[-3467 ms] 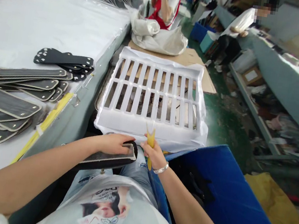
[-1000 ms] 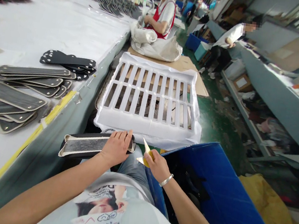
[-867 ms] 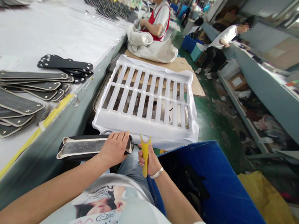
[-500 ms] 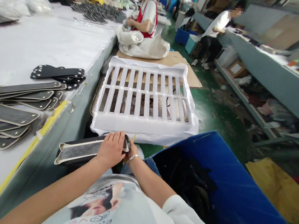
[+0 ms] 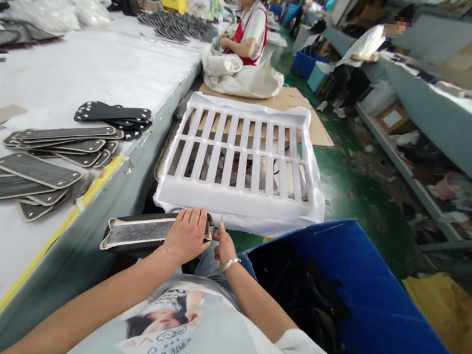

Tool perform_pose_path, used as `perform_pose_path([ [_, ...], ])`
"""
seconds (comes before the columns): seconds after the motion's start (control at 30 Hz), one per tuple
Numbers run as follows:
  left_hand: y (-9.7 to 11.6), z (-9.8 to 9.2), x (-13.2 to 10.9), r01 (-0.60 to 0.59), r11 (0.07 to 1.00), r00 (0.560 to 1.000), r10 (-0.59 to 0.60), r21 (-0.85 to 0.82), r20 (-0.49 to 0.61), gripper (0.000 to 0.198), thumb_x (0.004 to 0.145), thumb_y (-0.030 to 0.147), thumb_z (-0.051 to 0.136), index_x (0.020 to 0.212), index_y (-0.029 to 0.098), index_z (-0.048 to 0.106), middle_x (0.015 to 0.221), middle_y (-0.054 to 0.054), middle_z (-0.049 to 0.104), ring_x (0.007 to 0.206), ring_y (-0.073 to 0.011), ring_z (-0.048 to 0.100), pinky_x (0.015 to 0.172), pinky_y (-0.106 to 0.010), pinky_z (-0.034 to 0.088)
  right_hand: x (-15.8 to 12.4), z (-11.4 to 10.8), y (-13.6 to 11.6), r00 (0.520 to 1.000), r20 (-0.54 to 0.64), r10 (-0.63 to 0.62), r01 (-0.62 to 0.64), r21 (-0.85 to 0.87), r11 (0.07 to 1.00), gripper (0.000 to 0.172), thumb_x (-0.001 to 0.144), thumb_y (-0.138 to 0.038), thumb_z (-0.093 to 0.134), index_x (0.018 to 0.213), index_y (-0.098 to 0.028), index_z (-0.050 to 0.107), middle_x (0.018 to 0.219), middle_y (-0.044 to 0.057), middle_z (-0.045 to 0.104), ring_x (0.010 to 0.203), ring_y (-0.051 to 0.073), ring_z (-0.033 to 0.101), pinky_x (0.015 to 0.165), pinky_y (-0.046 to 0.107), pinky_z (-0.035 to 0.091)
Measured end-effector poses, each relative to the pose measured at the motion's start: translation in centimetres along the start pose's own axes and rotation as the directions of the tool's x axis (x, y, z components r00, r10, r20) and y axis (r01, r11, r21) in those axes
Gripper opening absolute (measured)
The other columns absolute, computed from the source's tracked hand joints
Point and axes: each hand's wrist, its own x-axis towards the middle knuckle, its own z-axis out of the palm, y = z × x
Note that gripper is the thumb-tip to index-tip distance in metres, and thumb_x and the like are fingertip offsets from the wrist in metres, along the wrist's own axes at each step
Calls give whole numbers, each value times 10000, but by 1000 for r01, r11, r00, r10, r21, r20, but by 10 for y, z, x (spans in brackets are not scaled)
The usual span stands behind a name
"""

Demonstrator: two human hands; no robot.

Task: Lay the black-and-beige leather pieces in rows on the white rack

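Observation:
Across my lap lies a black bag with a long grey panel edged in cream piping. My left hand grips it near its right end, fingers wrapped over the top edge. Just right of that end, my right hand is closed around a thin yellowish stick, whose tip sticks up above the fingers. The stick's lower part is mostly hidden by the hand. Whether its fingers touch the bag, I cannot tell.
A white slatted rack stands ahead. On my right is a blue bin holding dark items. The white table on my left carries stacks of grey panels and black straps. A co-worker sits beyond the rack.
My right hand has drawn back to the right from the bag's end, and the stick shows more clearly. My left hand keeps its grip. The whole view has shifted slightly.

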Motion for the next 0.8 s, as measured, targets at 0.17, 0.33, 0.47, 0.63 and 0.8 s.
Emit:
perform_pose_path([
  [0.17, -2, 1, -1, 3, 1000, 1000, -3, -13, -1, 718, 716, 403, 575, 1285, 1, 400, 1115, -213, 514, 1019, -317, 458, 942, -431, 315, -37, -57, -15, 927, 76, -368, 340, -589, 734, 527, 910, -547, 172, 784, -179, 527, 611, 15, 551, 511, 124, 485, 491, 233, 335],
  [0.33, -5, 1, -3, -15, 1000, 1000, 15, -22, -16, 766, 720, 358, 562, 1359, 26, 299, 1087, -191, 514, 997, -305, 458, 913, -420, 322, -48, -60, -64, 825, 360, -435, 428, -901, 65, 356, 941, -376, 227, 904, -180, 522, 758, 52, 642, 685, 169, 605, 584, 244, 360],
  [0.47, -7, 1, -5, -34, 999, 999, 33, -29, -19, 794, 717, 322, 560, 1390, 50, 239, 1065, -179, 511, 968, -289, 462, 879, -411, 330, -42, -41, -88, 796, 459, -394, 459, -883, -101, 351, 945, -355, 220, 929, -178, 523, 818, 71, 662, 752, 192, 633, 603, 246, 395],
  [0.63, -10, 3, -4, -40, 998, 999, 39, -45, -20, 783, 738, 296, 543, 1408, 74, 203, 1069, -182, 504, 969, -282, 457, 868, -419, 329, -42, -35, -92, 828, 423, -368, 414, -904, -108, 350, 948, -353, 211, 948, -186, 518, 815, 71, 669, 754, 201, 645, 630, 271, 437],
  [0.8, -14, 5, -4, -67, 997, 998, 66, -46, -14, 716, 793, 279, 485, 1418, 99, 185, 1064, -179, 508, 963, -277, 463, 863, -422, 335, -44, -31, -89, 846, 381, -374, 381, -921, -79, 346, 948, -362, 202, 940, -191, 503, 782, 54, 668, 723, 208, 649, 602, 289, 450],
])
